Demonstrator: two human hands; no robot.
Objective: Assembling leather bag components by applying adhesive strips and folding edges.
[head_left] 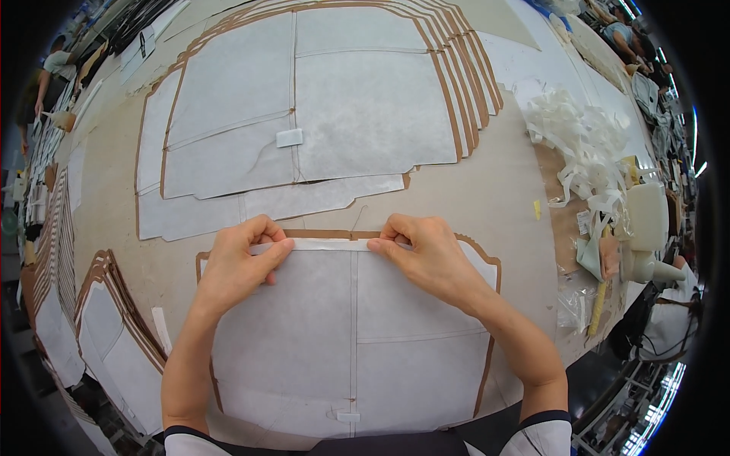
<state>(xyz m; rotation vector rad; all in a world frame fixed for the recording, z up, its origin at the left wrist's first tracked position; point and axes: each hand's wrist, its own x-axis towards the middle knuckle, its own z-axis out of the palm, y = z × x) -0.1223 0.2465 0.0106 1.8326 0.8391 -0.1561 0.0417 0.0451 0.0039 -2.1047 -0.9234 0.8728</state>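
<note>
A white fabric panel (pixel 281 327) with brown edges and stitched seams lies in front of me, its near end close to my body. Along its far edge runs a narrow white strip (pixel 331 245), lying just inside the brown border. My left hand (pixel 247 260) pinches the strip left of the centre seam, thumb on top. To the right of that seam, my right hand (pixel 422 251) pinches the same strip between thumb and curled fingers. Both hands rest on the panel's far edge, and the strip's ends are hidden beneath them. A small white tag (pixel 348 417) sits near the panel's near end.
Beyond my hands lies a fanned stack of similar panels (pixel 372 99). More brown-edged pieces (pixel 103 319) hang over the table's left side. At the right are a heap of white ribbon (pixel 578 137), a pale plastic container (pixel 646 216) and a plastic bag (pixel 576 308).
</note>
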